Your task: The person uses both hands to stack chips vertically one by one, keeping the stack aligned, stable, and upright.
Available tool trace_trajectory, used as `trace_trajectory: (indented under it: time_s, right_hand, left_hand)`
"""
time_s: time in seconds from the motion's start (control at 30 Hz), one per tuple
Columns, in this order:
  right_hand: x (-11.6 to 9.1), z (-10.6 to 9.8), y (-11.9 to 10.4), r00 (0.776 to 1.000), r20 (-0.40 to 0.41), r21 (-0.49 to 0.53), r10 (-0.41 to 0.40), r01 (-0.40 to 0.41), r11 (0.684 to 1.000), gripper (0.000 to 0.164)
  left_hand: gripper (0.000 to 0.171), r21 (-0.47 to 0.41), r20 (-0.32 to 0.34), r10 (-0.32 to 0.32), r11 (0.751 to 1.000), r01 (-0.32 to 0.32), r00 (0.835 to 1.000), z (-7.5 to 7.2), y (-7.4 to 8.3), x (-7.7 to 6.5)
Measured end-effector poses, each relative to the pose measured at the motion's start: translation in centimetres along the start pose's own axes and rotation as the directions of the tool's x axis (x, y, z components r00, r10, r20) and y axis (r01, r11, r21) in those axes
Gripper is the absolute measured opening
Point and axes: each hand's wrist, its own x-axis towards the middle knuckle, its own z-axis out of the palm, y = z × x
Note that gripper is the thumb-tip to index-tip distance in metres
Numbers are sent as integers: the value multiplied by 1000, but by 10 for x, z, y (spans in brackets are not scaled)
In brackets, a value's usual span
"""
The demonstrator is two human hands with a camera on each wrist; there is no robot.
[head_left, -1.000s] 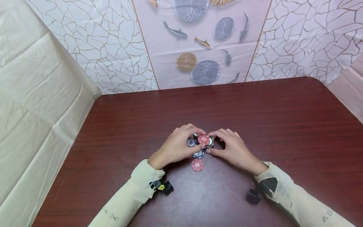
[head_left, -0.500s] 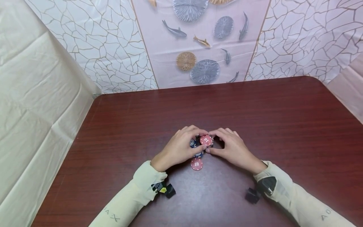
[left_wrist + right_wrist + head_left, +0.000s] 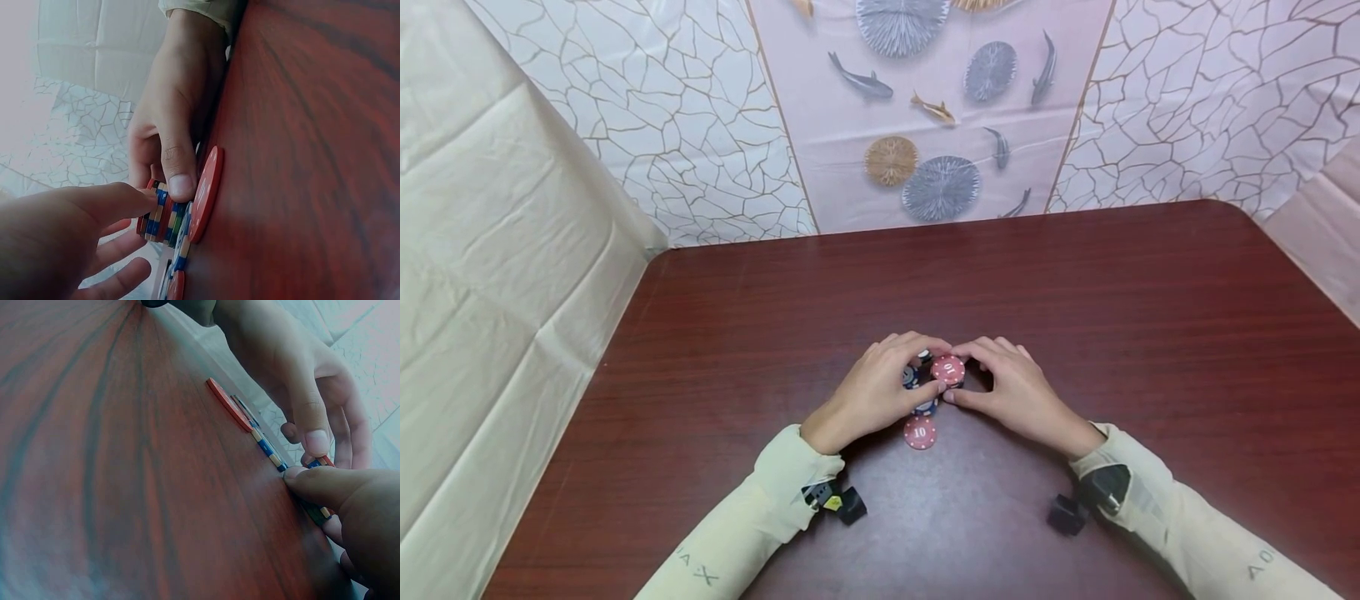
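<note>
"Where did the chips stand, from your side?"

"The stack of poker chips (image 3: 948, 372) sat between the two hands, a red ten uppermost. The left hand (image 3: 874, 385) pinched it high, between thumb and forefinger; the right hand (image 3: 1021, 390) held it lower, thumb close to the base. Narrow grips, both of them."

"How was that best done?"

"Lightly, I'd have said. The right hand could steady the bottom while the left evened up the top, both pressing equally; a harder push from one side might have slid the upper chips off."

"Anything in the way?"

"Loose chips, mostly on the left hand's side. One blue chip (image 3: 910, 377) lay partly hidden in the crook of its thumb, and a pale-centred chip (image 3: 925, 356) peeped out by its forefinger. A second blue chip (image 3: 925, 408) was just on the near side of its thumb, with a flat red chip (image 3: 921, 432) nearer the person. They'd have crowded those left fingers, I thought."

"And farther out?"

"Bare table (image 3: 790, 308) past the left hand's knuckles, and a patterned cloth (image 3: 940, 190) hanging well beyond both hands."
</note>
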Motion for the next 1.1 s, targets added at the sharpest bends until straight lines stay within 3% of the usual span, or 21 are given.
trace_trajectory:
  time_s: [0.2, 0.47, 0.77, 0.93, 1.1]
  right_hand:
    - [1, 1, 0, 1000, -7, 2, -7, 7, 1000, 49]
    - [2, 0, -1, 1000, -7, 6, -11, 11, 1000, 47]
    - [0, 2, 1, 1000, -22, 9, -14, 15, 1000, 47]
    - [0, 1, -1, 1000, -19, 9, -9, 9, 1000, 47]
    - [1, 1, -2, 1000, -4, 11, 2, -2, 1000, 47]
  left_hand:
    - [43, -9, 23, 24, 1000, -24, 999, -11, -6, 1]
    - [34, -189, 94, 44, 982, -26, 995, -38, -22, 3]
    - [30, -226, 173, 29, 974, 11, 985, -67, -48, -2]
    - [29, -215, 237, -24, 974, 77, 971, -76, -63, -8]
    - [28, -222, 305, -18, 971, 89, 952, -76, -77, -11]
